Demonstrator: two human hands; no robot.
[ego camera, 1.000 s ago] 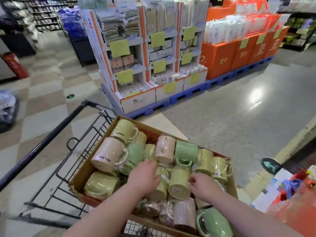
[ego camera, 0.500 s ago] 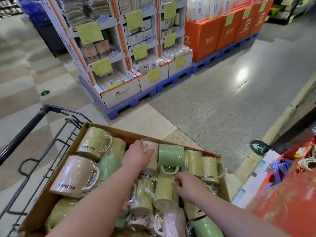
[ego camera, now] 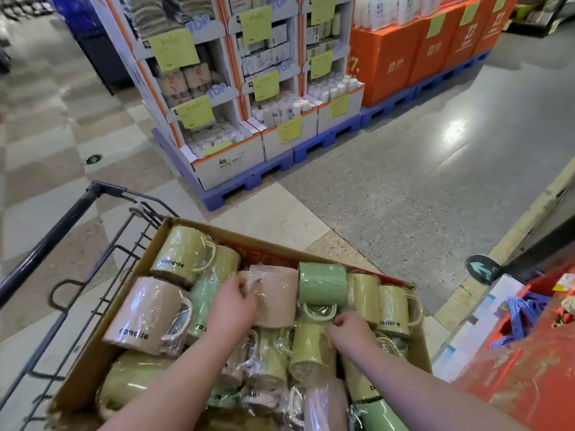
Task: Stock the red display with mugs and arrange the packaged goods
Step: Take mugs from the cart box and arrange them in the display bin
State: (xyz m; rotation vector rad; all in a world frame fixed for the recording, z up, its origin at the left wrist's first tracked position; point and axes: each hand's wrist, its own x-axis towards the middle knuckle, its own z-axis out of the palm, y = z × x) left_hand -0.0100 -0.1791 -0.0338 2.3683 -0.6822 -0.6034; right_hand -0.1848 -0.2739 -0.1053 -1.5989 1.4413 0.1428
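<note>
The left hand (ego camera: 232, 304) reaches into the cardboard box (ego camera: 90, 365), fingers curled round a pink mug (ego camera: 277, 298) at its far middle; the right hand (ego camera: 353, 332) lies knuckles-up on a yellow-green mug (ego camera: 311, 349), seemingly pinching its wrap; the box sits in a wire cart (ego camera: 46, 241); the red display (ego camera: 529, 362) stands near right; white shelf displays (ego camera: 236, 98) stand far across the polished floor (ego camera: 404, 197).

**Shop aisle through my head camera**

I see a glossy floor: beige checkered tiles (ego camera: 130, 144) at left, speckled grey paving (ego camera: 404, 197) at right with a bright glare (ego camera: 452, 132). Far ahead, white cardboard shelf displays (ego camera: 249, 88) and orange boxes (ego camera: 420, 51) stand on blue pallets (ego camera: 326, 141).
</note>
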